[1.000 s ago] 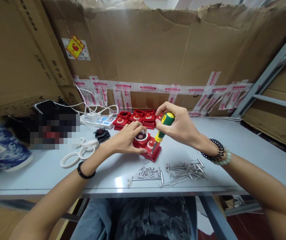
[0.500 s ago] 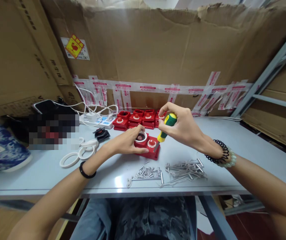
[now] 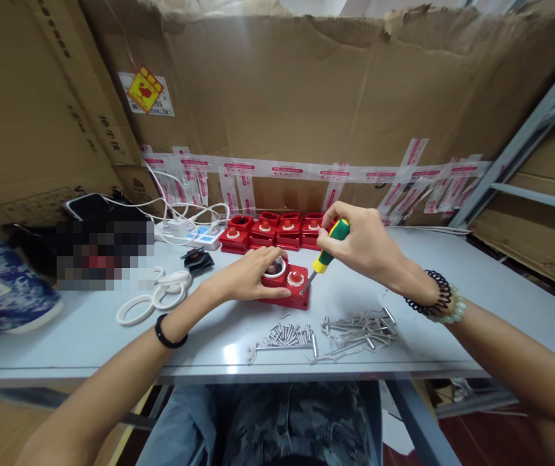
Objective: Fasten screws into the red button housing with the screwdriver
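My left hand rests on a red plastic unit lying flat on the pale table, its fingers curled over the unit's white ring and holding it down. My right hand grips the green and yellow handle of a screwdriver. The shaft slants down and left, with its tip at the unit's right front corner. A loose heap of screws lies just in front of the unit, and a heap of bent metal pins lies to its right.
A row of similar red units stands at the back against a cardboard wall. White scissors, a small black part, a power strip with white cables and a blue-patterned roll sit at the left. A metal shelf frame rises at right.
My right hand and the screwdriver have moved right and slightly up; the tool now leans more steeply to the left. The red unit has settled flat. My left hand has stayed on it.
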### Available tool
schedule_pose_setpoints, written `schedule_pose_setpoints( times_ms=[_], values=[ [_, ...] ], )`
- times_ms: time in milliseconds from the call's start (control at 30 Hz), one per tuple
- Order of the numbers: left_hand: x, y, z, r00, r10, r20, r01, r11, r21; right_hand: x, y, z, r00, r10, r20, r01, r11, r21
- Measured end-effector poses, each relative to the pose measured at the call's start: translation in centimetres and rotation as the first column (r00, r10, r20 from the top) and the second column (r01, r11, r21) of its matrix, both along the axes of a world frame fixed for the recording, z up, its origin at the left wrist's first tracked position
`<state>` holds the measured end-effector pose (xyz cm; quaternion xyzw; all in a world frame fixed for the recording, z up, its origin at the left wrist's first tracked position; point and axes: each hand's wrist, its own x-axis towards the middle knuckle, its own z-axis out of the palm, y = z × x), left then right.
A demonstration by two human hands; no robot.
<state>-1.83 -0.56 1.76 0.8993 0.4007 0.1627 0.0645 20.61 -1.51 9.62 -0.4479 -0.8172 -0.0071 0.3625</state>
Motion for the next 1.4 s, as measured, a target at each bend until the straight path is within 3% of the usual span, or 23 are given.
schedule_pose_setpoints(
  times_ms=[100,200,400,600,767,1000,1067,1167,1233,1333,1400],
  values=[
    [0.0,0.0,-0.1,1.0,0.003,0.001,-0.003,1.0,0.01,-0.5,-0.3,0.7,0.964,-0.146,0.22,0.131,0.988,0.082],
    [0.0,0.1,-0.3,1.0,0.007,-0.004,-0.006,1.0,0.028,-1.2,-0.5,1.4,0.918,-0.231,0.321,0.18,0.967,0.18],
    [0.0,0.3,-0.4,0.999,0.019,-0.034,-0.018,1.0,0.025,-2.2,-1.2,2.5,0.943,-0.116,0.312,0.07,0.985,0.155],
    [0.2,0.0,-0.1,0.999,0.002,-0.036,-0.001,1.0,0.019,-3.1,-2.1,3.6,0.894,-0.096,0.437,0.07,0.995,0.075],
    [0.2,0.1,-0.2,0.999,0.009,-0.036,-0.009,1.0,0.011,-3.8,-1.5,4.2,0.885,0.049,0.463,-0.028,0.998,-0.052],
    [0.0,0.3,-0.5,1.0,-0.015,0.004,0.015,1.0,0.003,-2.5,-1.3,6.1,0.722,0.316,0.616,-0.152,0.94,-0.305],
    [0.0,0.3,-0.5,1.0,-0.014,-0.001,0.014,1.0,0.009,-2.4,-1.5,6.3,0.705,0.287,0.648,-0.127,0.951,-0.283],
    [0.0,0.3,-0.5,1.0,-0.001,-0.02,0.002,1.0,0.008,-2.3,-1.5,6.1,0.693,0.124,0.71,-0.006,0.986,-0.166],
    [0.0,0.2,-0.5,1.0,0.007,-0.025,-0.007,1.0,0.002,-2.4,-1.3,6.0,0.666,0.104,0.738,0.029,0.986,-0.164],
    [0.0,0.2,-0.4,1.0,0.01,-0.017,-0.01,1.0,-0.01,-2.2,-1.1,6.2,0.642,0.278,0.714,-0.141,0.959,-0.246],
    [0.1,0.2,-0.4,1.0,0.0,-0.008,0.0,1.0,-0.012,-2.0,-1.2,6.4,0.609,0.441,0.66,-0.305,0.897,-0.318]
  ],
)
